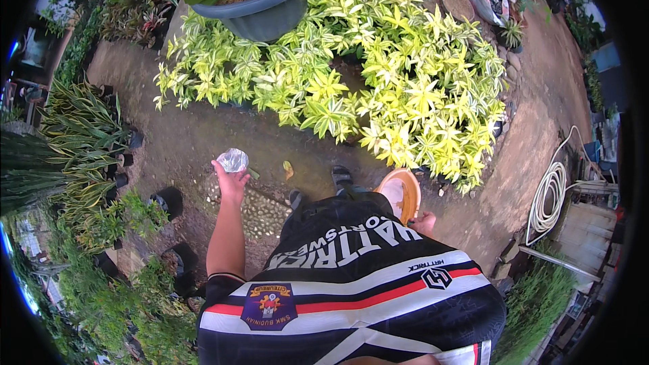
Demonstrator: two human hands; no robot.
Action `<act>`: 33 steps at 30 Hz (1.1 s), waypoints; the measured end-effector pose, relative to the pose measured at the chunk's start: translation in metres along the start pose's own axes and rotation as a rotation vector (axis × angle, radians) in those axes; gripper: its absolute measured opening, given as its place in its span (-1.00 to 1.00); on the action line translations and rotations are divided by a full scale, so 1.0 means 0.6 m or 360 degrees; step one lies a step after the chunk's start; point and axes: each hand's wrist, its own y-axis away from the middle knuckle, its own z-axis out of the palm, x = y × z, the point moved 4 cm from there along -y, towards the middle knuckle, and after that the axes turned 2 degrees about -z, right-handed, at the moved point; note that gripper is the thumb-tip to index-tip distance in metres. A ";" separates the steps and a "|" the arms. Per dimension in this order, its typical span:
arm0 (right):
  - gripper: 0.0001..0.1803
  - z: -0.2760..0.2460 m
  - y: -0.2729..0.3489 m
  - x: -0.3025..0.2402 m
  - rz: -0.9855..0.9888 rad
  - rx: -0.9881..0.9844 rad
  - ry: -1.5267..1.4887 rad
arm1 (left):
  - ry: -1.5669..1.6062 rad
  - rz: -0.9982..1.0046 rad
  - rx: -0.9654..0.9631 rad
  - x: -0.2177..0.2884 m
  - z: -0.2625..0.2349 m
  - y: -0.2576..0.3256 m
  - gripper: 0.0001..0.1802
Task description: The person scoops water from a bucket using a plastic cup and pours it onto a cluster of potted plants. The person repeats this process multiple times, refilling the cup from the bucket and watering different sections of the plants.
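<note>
Left hand (pixel 231 179) grips a crumpled clear plastic bag (pixel 233 159) raised before the variegated yellow-green shrubs (pixel 378 81); right hand (pixel 424 222) grips an orange basin (pixel 405 192) beside them, contents unclear.

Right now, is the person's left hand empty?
No, the left hand holds a small crumpled clear plastic piece above the dirt path.

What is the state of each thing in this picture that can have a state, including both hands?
Left hand: raised, closed on the crumpled clear plastic piece.
Right hand: low at the side, holding the round orange plastic basin by its rim.
Round orange plastic basin: tilted, inside looks pale.
White garden hose: coiled, lying on the ground.
Large grey plastic pot: upright, filled with soil and a broad-leaved plant.
</note>
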 end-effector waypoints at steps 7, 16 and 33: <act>-0.60 -0.002 -0.006 0.007 0.0104 -0.0162 0.0064 | 0.0004 -0.0043 -0.0136 -0.005 0.071 -0.012 -0.14; -0.67 -0.007 -0.054 -0.007 0.0027 -0.0076 0.0045 | -0.0045 0.0006 -0.0257 -0.007 0.162 -0.010 -0.14; -0.80 -0.013 -0.082 -0.014 0.0098 -0.0050 0.0053 | -0.0174 -0.0063 -0.0356 -0.037 0.280 -0.013 -0.10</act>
